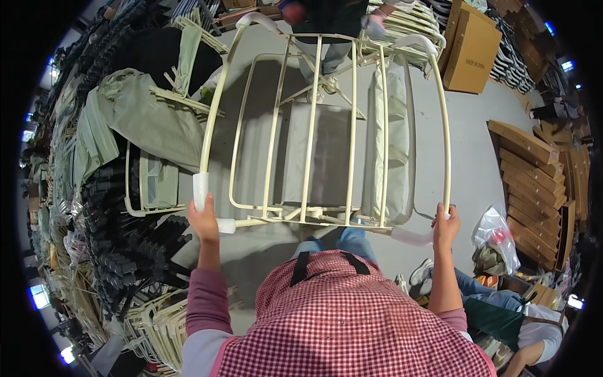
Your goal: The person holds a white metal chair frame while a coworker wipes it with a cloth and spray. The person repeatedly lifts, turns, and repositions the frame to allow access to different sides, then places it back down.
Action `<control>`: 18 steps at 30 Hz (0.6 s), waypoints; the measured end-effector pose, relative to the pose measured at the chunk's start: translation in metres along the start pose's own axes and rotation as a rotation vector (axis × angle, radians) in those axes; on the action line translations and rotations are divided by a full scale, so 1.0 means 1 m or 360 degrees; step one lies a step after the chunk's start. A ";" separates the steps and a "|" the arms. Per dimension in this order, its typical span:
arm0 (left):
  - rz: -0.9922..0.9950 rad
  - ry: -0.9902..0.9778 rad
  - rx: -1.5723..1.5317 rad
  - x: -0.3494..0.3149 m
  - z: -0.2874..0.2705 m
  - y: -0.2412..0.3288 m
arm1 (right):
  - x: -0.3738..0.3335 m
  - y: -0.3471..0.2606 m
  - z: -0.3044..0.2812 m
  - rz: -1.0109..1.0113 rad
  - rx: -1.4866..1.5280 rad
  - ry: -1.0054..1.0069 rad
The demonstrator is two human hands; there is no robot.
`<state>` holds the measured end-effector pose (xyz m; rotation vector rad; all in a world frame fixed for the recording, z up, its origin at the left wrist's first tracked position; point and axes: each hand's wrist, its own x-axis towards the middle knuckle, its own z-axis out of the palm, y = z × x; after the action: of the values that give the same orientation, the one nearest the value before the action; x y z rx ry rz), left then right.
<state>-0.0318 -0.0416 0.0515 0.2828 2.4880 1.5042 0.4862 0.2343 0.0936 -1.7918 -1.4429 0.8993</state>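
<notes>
A cream metal tube frame (306, 151) with several crossbars spans the space in front of me, held up level. White foam sleeves cover its corners, such as the foam sleeve (411, 237) at the near right. My left hand (204, 220) is closed round the near left corner, just below another foam sleeve (200, 187). At the near right corner, my right hand (445, 229) grips the side tube. Beneath or behind the bars show a folding leg assembly (326, 85) and a pale green fabric piece (394, 151) on the right.
Across the frame stands a person, whose hand (375, 25) is near its far edge. Another person (531, 330) sits low at right. Flat brown cartons (534, 195) are piled on the right. Green fabric (141, 119) and dark frame parts (125, 251) crowd the left.
</notes>
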 end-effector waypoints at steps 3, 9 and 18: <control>0.0188 0.0244 -0.0031 -0.011 0.008 0.000 | -0.001 0.003 0.004 -0.0016 -0.0090 0.0134; 0.0113 0.0287 -0.0184 -0.025 0.011 -0.005 | -0.004 0.015 0.013 -0.0031 0.0315 0.0302; 0.0139 0.0283 -0.0436 -0.029 0.019 -0.024 | -0.008 0.014 0.015 -0.0033 0.0181 0.0332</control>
<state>0.0002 -0.0441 0.0245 0.2208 2.3832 1.9591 0.4796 0.2255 0.0749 -1.7276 -1.2512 0.7445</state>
